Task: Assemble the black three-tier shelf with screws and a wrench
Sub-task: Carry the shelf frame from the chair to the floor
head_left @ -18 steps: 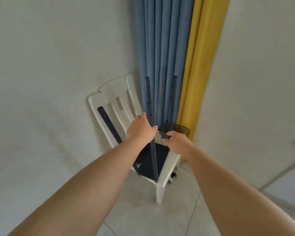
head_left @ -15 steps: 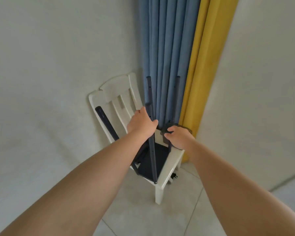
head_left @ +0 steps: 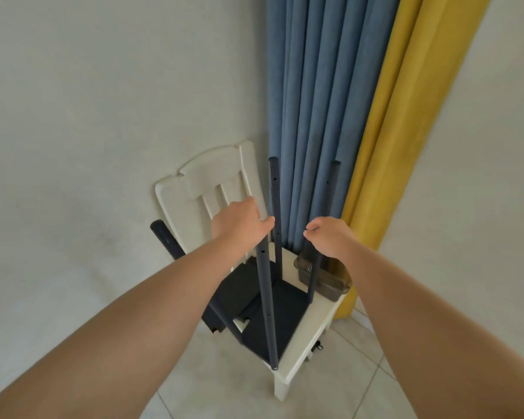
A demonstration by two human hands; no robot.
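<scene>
Four black poles [head_left: 266, 297] stick up from the black shelf panels [head_left: 273, 316] sitting on the seat of a white chair [head_left: 194, 182] in the corner, so the half-built shelf is basically right under and between both hands. Left hand [head_left: 239, 225] is at the top of the nearest pole, thumb tip touching it and the hand reaching around its far side; fingers are hidden behind the hand, so I can't really tell if it's a proper grip or just a touch. Right hand [head_left: 333, 234] is a bit to the right, near the back-right pole [head_left: 330, 189] but not on it, fingers loosely curled with nothing visible in them. The back-left pole [head_left: 274, 201] rises in the gap between the two hands, higher than both. Another pole [head_left: 167, 240] leans out to the left, past the chair back, well off to the side of the left forearm.

Just beside the shelf on the seat, below the right hand, is a brownish see-through plastic box [head_left: 324, 279]. Blue curtain [head_left: 309, 101] and yellow curtain [head_left: 406, 101] hang behind, tiled floor [head_left: 224, 385] underneath.
</scene>
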